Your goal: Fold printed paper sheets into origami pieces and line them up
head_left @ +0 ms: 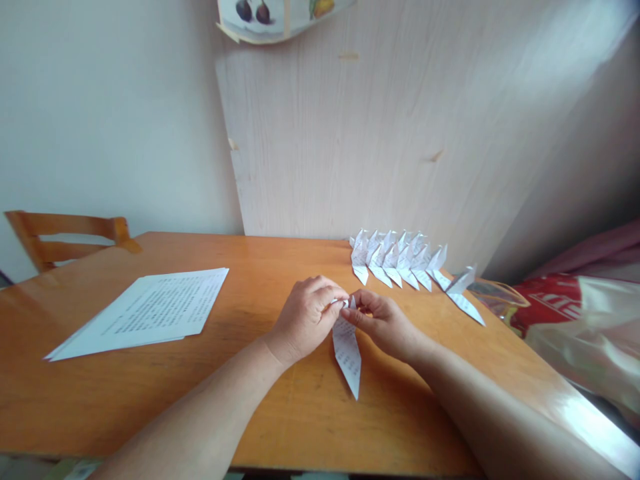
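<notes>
Over the middle of the table, my left hand (pixel 310 317) pinches the upper end of a folded paper piece (pixel 349 353) covered with print. My right hand (pixel 383 320) grips the same end from the other side, thumb and fingers closed on it. The paper's pointed lower end hangs toward me below both hands. Its upper folds are mostly hidden behind my fingers. Beyond my right hand stand several folded paper figures (pixel 393 263) in rows, each with a raised part and a pointed end. One more paper figure (pixel 465 293) lies apart at their right.
A stack of printed sheets (pixel 165 303) lies on the wooden table (pixel 280 413) at the left. Behind the left corner is a wooden chair (pixel 75 227). Plastic bags (pixel 575 327) crowd the table's right edge. A panelled wall (pixel 350 147) rises behind.
</notes>
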`<action>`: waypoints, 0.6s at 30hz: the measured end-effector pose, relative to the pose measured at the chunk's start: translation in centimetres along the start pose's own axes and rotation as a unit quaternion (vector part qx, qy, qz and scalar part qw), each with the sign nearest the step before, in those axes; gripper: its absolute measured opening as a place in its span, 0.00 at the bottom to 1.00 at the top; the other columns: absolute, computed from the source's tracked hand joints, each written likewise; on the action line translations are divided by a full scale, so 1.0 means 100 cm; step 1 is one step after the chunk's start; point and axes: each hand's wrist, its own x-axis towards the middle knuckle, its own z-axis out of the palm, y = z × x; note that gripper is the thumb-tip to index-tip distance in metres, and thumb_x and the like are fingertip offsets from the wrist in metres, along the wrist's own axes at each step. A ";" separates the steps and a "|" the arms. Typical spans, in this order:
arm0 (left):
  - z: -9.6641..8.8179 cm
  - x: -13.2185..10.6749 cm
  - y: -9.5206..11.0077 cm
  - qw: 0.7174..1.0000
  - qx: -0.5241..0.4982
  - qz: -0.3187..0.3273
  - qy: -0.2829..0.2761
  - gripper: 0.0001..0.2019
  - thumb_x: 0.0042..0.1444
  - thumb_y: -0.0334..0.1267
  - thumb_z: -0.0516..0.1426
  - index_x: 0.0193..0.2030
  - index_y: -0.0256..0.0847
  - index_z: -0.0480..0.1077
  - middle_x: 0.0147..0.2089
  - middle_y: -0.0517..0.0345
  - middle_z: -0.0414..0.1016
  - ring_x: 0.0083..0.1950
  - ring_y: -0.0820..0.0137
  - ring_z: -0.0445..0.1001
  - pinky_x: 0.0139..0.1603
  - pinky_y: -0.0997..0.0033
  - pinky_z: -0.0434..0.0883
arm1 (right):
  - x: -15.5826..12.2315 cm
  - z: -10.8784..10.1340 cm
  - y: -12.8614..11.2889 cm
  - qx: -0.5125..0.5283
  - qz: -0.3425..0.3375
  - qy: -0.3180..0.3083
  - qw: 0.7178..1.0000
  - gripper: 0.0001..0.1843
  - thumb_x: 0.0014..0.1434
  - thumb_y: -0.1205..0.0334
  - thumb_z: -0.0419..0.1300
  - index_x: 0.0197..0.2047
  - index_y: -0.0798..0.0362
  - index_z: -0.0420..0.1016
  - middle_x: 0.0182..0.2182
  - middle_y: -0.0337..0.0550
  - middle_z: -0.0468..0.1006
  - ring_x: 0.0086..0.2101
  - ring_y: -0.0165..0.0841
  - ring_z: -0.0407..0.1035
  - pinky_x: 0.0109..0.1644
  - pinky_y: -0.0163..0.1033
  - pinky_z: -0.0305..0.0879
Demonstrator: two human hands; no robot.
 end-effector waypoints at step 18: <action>-0.004 0.001 0.015 0.997 0.075 -0.036 0.008 0.03 0.58 0.32 0.59 0.36 0.43 0.72 0.41 0.59 0.78 0.46 0.64 0.72 0.52 0.58 0.64 | -0.001 0.003 0.000 -0.003 0.003 0.014 1.000 0.14 0.60 0.50 0.60 0.31 0.52 0.69 0.26 0.36 0.68 0.29 0.30 0.61 0.32 0.35 0.59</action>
